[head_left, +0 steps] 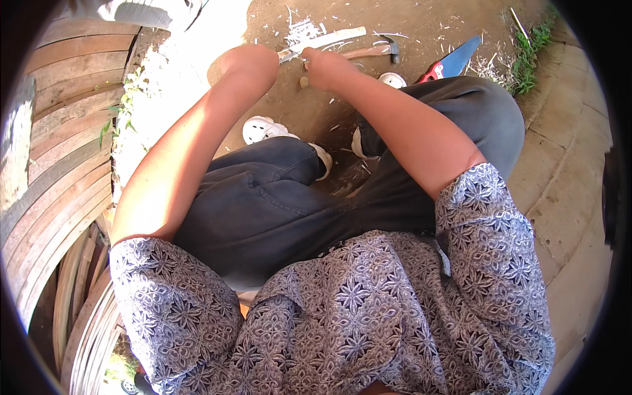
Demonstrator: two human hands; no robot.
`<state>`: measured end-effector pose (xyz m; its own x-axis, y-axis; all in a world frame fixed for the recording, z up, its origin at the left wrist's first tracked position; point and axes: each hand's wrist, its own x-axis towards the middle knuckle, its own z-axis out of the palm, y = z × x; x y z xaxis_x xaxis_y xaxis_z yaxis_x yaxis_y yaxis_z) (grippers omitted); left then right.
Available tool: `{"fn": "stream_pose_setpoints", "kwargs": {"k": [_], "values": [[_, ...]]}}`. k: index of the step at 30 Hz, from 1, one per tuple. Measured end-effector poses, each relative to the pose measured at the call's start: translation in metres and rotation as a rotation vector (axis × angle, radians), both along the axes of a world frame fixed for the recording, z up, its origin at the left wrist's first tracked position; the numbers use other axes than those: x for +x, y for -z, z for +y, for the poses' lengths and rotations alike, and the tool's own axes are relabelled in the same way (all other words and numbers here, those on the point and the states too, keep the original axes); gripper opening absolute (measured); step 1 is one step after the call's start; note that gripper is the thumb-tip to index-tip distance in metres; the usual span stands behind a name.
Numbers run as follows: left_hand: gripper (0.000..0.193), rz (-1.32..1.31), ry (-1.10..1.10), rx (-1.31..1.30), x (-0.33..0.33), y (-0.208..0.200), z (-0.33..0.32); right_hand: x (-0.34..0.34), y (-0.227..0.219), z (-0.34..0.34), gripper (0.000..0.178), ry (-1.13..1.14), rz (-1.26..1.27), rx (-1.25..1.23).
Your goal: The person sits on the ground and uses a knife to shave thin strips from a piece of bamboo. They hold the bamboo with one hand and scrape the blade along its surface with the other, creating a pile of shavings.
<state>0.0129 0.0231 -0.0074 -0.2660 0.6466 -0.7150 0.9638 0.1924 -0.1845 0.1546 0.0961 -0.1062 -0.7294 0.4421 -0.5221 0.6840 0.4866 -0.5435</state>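
A pale, whittled wooden stick (pixel 339 37) runs from my left hand (pixel 253 64) up to the right, past my right hand. My left hand is closed at its near end; the fingers are mostly hidden behind the fist. Close beside it, my right hand (pixel 322 68) is closed too, and what it grips is hidden. A small shiny strip (pixel 288 55), perhaps a blade, shows between the hands. Below the right fist is a small round tan piece (pixel 304 81); whether it joins something held, I cannot tell. A claw hammer (pixel 368 51) with a wooden handle lies just beyond the right hand.
Pale shavings (pixel 304 30) litter the dirt ground ahead. A handsaw (pixel 457 58) with blue blade and red handle lies beyond my right knee. White clogs (pixel 263 129) are on my feet. Stacked boards (pixel 79 85) line the left; paving (pixel 559 164) and grass (pixel 528 59) lie right.
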Motion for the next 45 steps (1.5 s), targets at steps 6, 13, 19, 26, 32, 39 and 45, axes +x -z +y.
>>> {"fn": "stream_pose_setpoints", "kwargs": {"k": [6,13,19,26,32,39,45], "values": [[0.017,-0.012,0.024,0.023,0.008,-0.01,0.003,-0.01,0.019,0.009,0.038,-0.083,-0.068,0.031],[0.018,0.008,-0.021,0.013,0.017,-0.011,0.006,0.001,0.042,0.005,0.038,0.076,-0.103,-0.006],[0.018,0.024,0.041,0.014,0.011,-0.019,0.003,0.007,0.0,0.004,0.04,0.035,0.041,-0.031],[0.017,0.04,0.046,0.052,0.024,-0.027,0.0,0.008,-0.009,0.003,0.042,-0.04,0.003,0.012],[0.014,0.022,0.094,0.093,0.027,-0.013,0.0,0.0,0.016,0.002,0.038,-0.047,-0.019,0.036],[0.015,0.027,0.062,0.059,0.013,-0.004,-0.002,0.0,0.054,0.009,0.039,0.117,-0.023,-0.017],[0.022,-0.006,-0.099,0.095,-0.01,0.003,-0.009,0.002,-0.003,-0.003,0.045,0.055,0.015,-0.073]]}}
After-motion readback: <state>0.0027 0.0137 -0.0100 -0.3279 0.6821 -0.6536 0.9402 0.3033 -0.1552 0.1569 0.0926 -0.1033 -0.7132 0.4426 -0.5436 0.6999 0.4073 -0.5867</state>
